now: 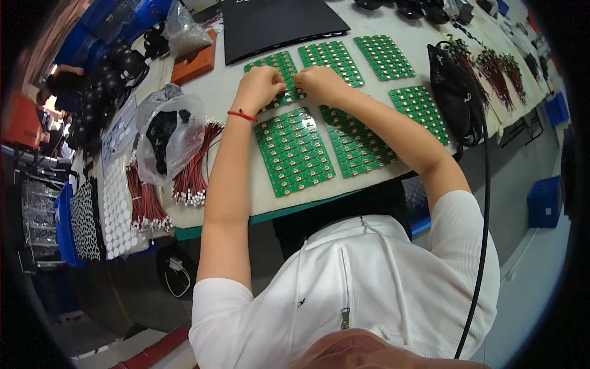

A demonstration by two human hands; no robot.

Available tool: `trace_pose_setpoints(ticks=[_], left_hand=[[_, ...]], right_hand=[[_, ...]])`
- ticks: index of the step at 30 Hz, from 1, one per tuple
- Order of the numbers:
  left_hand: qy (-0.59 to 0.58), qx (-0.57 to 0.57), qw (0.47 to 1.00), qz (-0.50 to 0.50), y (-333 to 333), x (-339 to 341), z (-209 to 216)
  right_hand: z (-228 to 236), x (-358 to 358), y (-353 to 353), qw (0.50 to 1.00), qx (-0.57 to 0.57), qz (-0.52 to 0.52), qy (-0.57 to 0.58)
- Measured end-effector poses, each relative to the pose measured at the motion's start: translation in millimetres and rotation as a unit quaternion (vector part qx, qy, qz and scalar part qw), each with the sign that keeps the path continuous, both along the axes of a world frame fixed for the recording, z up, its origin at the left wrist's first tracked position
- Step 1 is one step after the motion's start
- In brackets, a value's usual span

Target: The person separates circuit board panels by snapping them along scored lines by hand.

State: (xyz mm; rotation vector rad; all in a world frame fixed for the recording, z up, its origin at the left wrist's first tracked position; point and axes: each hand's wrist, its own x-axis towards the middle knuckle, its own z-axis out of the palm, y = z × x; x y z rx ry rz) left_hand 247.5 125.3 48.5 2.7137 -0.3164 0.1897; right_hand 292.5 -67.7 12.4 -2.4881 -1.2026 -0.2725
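Observation:
My left hand [263, 87], with a red cord at its wrist, is closed in a pinch over a green circuit board panel [283, 63]. Just to its right, my right hand [321, 84] is also closed, its fingertips near the same panel's right edge. Whatever the fingers of either hand hold is too small or hidden to make out. Below my hands lie two more green panels, the left one [295, 154] fully in view and the right one [359, 147] partly under my right forearm. Further panels [384, 57] lie to the right and behind.
A black flat case [283, 27] lies at the back, beside an orange box [195, 61]. On the left are a clear plastic bag [184, 117] with black parts, bundles of red wires [142, 203] and white discs [117, 209]. A black pouch [452, 92] and a cable [485, 203] are on the right.

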Motion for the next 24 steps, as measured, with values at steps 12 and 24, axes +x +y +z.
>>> trace_pose_setpoints(ticks=[12,24], left_hand=[[0.001,0.03,0.999,0.012,-7.5,-1.6,-2.7],[-0.179,-0.135,0.974,0.007,-40.2,-19.4,35.5]], right_hand=[[12.3,-3.4,-4.2,0.971,0.182,-0.012,0.153],[26.7,-10.3,-23.8,0.448,0.42,0.125,0.779]])
